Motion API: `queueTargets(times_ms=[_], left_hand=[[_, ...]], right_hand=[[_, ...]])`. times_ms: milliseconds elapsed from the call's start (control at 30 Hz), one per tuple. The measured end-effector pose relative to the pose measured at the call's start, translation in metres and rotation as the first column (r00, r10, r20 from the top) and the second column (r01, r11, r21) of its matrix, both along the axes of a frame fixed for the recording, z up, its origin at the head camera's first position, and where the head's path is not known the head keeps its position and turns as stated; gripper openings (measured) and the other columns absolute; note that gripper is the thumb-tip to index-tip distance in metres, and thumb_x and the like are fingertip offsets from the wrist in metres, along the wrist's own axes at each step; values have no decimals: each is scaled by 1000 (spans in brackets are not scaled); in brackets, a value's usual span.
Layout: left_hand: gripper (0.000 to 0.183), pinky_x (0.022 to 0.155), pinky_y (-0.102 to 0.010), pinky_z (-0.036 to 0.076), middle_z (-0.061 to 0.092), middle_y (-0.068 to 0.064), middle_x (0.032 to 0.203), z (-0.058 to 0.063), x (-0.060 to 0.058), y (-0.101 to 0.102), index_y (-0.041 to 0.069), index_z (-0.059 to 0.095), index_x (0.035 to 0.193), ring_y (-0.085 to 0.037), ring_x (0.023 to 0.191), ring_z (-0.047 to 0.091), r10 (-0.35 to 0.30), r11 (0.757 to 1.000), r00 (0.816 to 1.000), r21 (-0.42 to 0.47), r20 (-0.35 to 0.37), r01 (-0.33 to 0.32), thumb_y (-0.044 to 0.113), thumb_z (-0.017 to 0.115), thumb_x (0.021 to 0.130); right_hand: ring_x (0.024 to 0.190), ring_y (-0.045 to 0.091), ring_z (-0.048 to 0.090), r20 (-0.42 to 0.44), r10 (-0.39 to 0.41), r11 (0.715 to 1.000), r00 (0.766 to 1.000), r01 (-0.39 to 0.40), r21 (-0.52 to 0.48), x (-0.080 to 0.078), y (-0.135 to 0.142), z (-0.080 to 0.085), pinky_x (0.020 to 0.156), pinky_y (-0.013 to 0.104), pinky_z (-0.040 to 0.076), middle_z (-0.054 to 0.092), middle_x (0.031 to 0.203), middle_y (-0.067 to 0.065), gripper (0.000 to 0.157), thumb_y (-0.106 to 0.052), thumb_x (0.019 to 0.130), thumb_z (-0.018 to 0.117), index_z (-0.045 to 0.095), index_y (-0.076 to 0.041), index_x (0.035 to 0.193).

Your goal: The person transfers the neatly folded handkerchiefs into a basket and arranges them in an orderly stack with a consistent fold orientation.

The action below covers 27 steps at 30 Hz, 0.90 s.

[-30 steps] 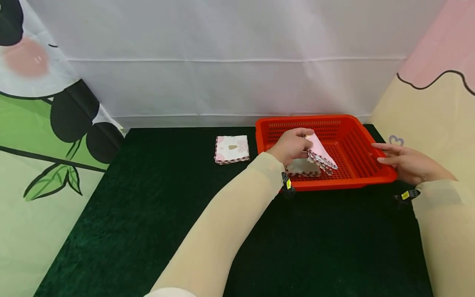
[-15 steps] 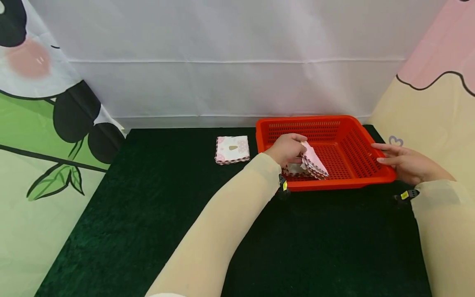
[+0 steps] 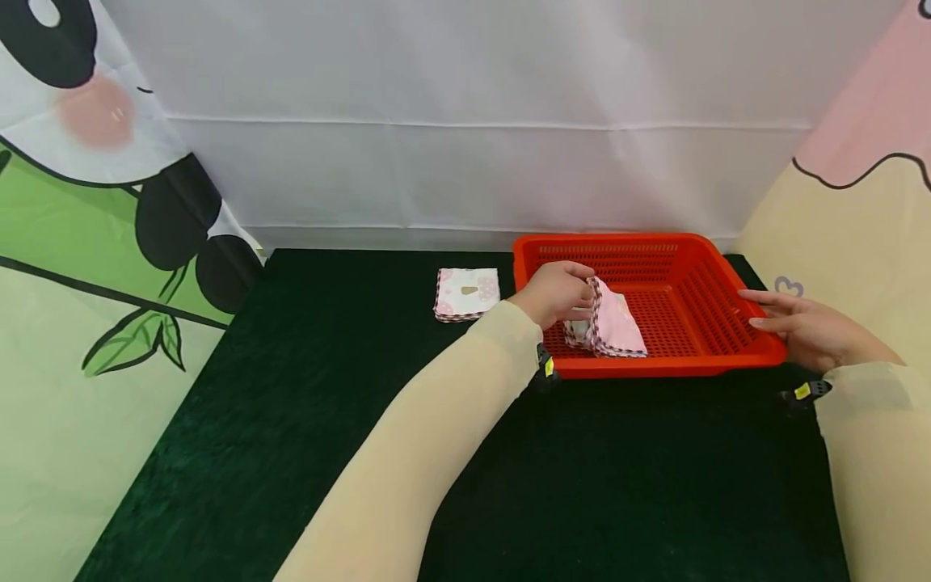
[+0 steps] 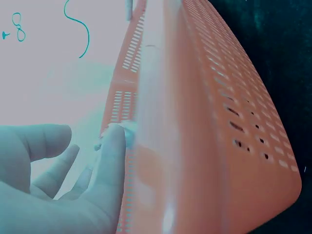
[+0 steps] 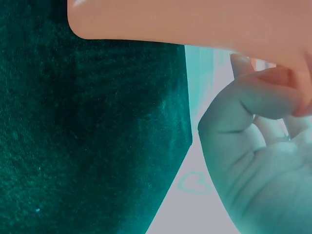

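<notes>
A pink cloth with a checked edge (image 3: pixel 617 323) leans inside the red plastic basket (image 3: pixel 640 368), over a pale folded cloth (image 3: pixel 577 333) that it partly hides. My left hand (image 3: pixel 556 293) reaches over the basket's left side, fingertips right at the pink cloth's upper edge. In the left wrist view the thumb (image 4: pixel 113 151) and the other fingers stand apart, with the basket's wall alongside. My right hand (image 3: pixel 829 333) holds the basket's right rim. The right wrist view shows its thumb (image 5: pixel 268 97) bent against the basket's edge.
A folded white and pink cloth (image 3: pixel 468 293) lies on the dark green table (image 3: pixel 327 388), left of the basket. A white sheet (image 3: pixel 407 162) hangs behind the table, with printed cloth panels on either side.
My left hand has shifted left and down with the pink cloth, which has turned and spread inside the basket. The fingers have loosened. My right hand stays at the rim; the view has shifted slightly.
</notes>
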<state>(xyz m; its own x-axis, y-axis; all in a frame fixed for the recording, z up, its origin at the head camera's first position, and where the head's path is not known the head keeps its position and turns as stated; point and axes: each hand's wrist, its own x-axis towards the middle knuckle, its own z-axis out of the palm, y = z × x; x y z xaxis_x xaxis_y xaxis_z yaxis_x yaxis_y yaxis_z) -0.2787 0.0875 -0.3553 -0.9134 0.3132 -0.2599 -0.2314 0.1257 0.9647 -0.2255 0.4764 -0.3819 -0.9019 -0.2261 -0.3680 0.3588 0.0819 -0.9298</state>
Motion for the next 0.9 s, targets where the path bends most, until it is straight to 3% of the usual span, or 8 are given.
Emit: queueTargets(times_ms=[233, 467, 567, 767, 900], left_hand=[[36, 83, -36, 61, 66, -5, 115, 3, -8, -21, 11, 64, 137, -27, 103, 70, -36, 996, 998, 82, -58, 41, 5, 64, 101], [36, 88, -36, 59, 62, -10, 132, 10, -13, -60, 15, 63, 134, -29, 111, 70, -71, 978, 993, 189, -96, 88, 6, 67, 100], [36, 90, -35, 59, 63, -9, 132, 9, -15, -78, 16, 63, 135, -27, 109, 70, -73, 974, 992, 207, -101, 93, 8, 68, 100], [44, 95, -39, 56, 61, -7, 137, 0, -18, -115, 15, 58, 144, -24, 113, 69, -71, 977, 990, 191, -122, 94, 8, 66, 101], [46, 96, -39, 56, 59, -9, 140, -11, -23, -145, 14, 55, 147, -28, 118, 66, -29, 984, 992, 172, -120, 50, 7, 64, 102]], right_hand=[[106, 16, 66, -17, 34, 999, 999, -34, -14, -1, -2, -1, 84, 36, 60, 66, 124, -9, 50, -1, 109, 43, 66, -39, 132], [106, 18, 67, -11, 34, 998, 999, -35, -43, -6, -6, 2, 86, 38, 60, 67, 124, -7, 47, -3, 109, 46, 66, -38, 134], [106, 18, 67, -12, 24, 999, 1000, -24, -32, -7, -7, 3, 86, 38, 60, 67, 124, -7, 46, -3, 109, 48, 65, -37, 135], [107, 15, 65, -14, 22, 999, 1000, -22, -31, -3, -3, 2, 87, 37, 60, 64, 125, -9, 46, -3, 109, 47, 65, -37, 135], [107, 14, 65, -16, 25, 999, 1000, -25, -40, 1, 0, 2, 87, 37, 60, 63, 125, -10, 47, -2, 109, 46, 65, -37, 133]])
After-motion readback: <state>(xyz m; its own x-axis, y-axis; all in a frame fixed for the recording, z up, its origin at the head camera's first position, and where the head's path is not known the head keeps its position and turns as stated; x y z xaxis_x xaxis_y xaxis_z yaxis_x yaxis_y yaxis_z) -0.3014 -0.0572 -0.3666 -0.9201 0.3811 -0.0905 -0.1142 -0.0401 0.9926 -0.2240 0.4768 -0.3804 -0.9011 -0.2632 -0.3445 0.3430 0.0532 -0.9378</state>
